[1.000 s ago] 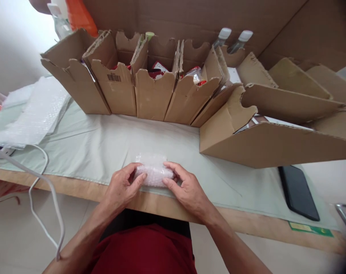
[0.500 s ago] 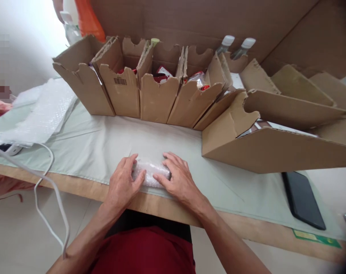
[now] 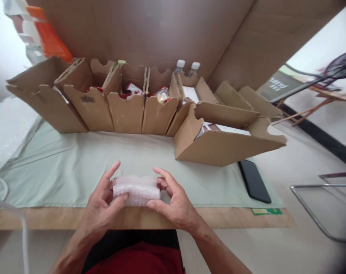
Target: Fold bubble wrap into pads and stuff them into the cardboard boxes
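Brown cardboard (image 3: 150, 34) backs the table (image 3: 218, 219), whose top is mostly covered by a pale green cloth (image 3: 190, 186). Across it stands a row of cut-open boxes (image 3: 125, 114), with bubble wrap (image 3: 7, 127) lying at the far left. My left hand (image 3: 101, 201) is half curled, index finger raised and thumb pressing inward; my right hand (image 3: 175, 201) is likewise part open, thumb low. Between them, near the front edge, they grip a small wrapped bundle (image 3: 137, 195) by its ends. I judge the rolling-up mostly done; what's left seems to be closing it, though I can't tell whether its edge is loose.
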Available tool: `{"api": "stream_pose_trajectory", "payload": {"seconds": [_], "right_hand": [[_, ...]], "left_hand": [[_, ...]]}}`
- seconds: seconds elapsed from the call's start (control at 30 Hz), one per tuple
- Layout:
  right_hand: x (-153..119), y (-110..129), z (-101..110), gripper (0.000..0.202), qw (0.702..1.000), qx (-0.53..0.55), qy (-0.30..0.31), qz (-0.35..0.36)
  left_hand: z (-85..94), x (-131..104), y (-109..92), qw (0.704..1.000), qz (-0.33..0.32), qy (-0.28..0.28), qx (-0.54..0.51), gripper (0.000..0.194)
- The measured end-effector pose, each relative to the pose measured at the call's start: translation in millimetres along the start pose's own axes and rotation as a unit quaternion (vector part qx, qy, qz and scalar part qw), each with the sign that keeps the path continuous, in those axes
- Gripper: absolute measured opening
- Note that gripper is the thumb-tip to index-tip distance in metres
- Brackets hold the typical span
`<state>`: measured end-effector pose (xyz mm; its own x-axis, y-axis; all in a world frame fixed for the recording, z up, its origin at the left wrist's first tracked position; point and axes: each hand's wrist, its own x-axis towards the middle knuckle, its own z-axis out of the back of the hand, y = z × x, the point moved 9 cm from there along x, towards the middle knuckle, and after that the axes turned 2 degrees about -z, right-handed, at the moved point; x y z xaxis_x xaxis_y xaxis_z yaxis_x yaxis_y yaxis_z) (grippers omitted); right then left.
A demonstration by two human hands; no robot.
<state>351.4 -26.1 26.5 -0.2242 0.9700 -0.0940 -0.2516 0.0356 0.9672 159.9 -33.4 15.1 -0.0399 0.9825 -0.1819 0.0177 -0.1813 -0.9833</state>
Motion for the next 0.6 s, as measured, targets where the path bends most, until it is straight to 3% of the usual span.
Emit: {"api": "stream_pose_trajectory", "payload": {"seconds": [0.13,0.23,0.3,0.37,0.47,0.53,0.6], "right_hand": [[-8,15,31,0.022,0.999,-0.038,-0.022,0.015],[-18,43,76,0.02,0.994,-0.06,-0.075,0.057],[-26,66,120,0.023,0.986,-0.04,-0.139,0.085],[-32,87,171,0.025,0.967,0.018,-0.222,0.124],[-24,111,235,0.026,0.928,0.099,-0.31,0.184],[-4,117,260,0.027,0.93,0.104,-0.309,0.172],[22,113,270,0.032,0.955,0.075,-0.266,0.104]], "left_hand": [[-21.9,4,-2,0.999,-0.013,0.046,0.01,0.076],[-40.1,13,-30,0.987,-0.13,0.089,-0.002,0.076],[-59.5,18,-59,0.967,-0.231,0.094,0.052,0.07],[-89.6,23,-91,0.933,-0.32,0.077,0.144,0.068],[-148.2,33,-130,0.866,-0.442,0.057,0.229,0.072],[-182.5,43,-141,0.836,-0.483,0.055,0.254,0.065],[-203.3,54,-141,0.826,-0.494,0.051,0.266,0.044]]}}
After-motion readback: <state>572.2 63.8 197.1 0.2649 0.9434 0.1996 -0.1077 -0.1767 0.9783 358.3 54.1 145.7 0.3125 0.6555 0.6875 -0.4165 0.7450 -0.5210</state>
